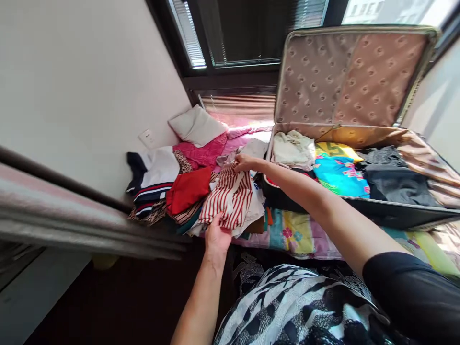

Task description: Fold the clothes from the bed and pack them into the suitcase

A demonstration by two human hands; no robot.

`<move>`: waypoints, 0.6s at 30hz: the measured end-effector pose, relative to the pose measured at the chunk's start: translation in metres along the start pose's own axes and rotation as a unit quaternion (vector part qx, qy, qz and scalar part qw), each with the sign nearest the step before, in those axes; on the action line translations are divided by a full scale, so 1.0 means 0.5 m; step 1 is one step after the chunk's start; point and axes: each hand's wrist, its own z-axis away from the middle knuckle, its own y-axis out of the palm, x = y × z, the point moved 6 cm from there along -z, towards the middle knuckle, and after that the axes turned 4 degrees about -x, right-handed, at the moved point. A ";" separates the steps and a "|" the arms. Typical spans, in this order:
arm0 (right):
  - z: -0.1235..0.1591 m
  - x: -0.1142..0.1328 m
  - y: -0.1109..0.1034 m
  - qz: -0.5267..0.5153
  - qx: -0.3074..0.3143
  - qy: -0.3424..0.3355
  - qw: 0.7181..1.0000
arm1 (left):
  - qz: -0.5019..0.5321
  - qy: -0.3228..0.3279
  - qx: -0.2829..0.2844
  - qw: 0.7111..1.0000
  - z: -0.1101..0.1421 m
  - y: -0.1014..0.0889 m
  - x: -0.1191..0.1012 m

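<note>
A red-and-white striped garment (230, 199) lies folded on top of a heap of clothes on the bed. My left hand (216, 238) grips its near edge, fingers closed under the cloth. My right hand (243, 163) pinches its far edge, reaching over from the right. Just right of the garment stands an open suitcase (381, 211), holding a cream garment (293, 148), a turquoise and yellow flowered cloth (339, 173) and dark grey clothes (395, 179).
The heap holds a red garment (187, 189), a white and navy top (154, 175) and pink cloth (203, 154). A white pillow (197, 125) lies by the window. The suitcase lid (350, 76) stands upright. A dark rail (72, 211) crosses at left. A flowered bedsheet (298, 235) covers the bed.
</note>
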 end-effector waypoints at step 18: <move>0.535 -0.414 -0.614 -0.164 -0.463 0.160 0.856 | -0.314 -0.051 0.374 0.871 0.143 0.699 0.246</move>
